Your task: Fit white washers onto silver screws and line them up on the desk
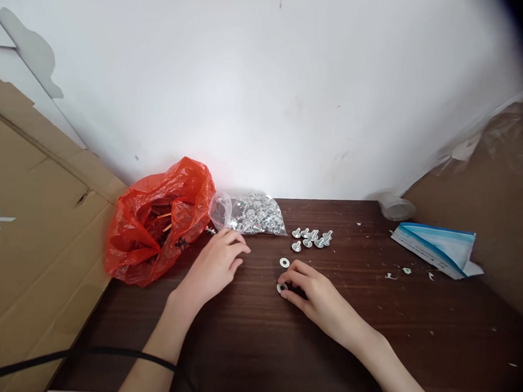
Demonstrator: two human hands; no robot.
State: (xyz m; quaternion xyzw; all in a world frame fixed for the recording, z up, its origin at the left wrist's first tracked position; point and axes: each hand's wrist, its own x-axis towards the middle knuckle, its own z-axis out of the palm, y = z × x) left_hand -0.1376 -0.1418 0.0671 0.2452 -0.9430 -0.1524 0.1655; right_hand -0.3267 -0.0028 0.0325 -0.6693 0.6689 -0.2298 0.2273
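Brown table, and right hand angles inward, pinching a round washer, seemingly face-up, at its fingertips; left hand palm-down, loosely spread.

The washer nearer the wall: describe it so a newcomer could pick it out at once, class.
On the dark table, find the cluster of silvery bolts right of the clear bag. Just below their left end lies a small, flat washer with a centre hole. Its lookalike is pinched in the right hand; this one lies free, nearer the wall.
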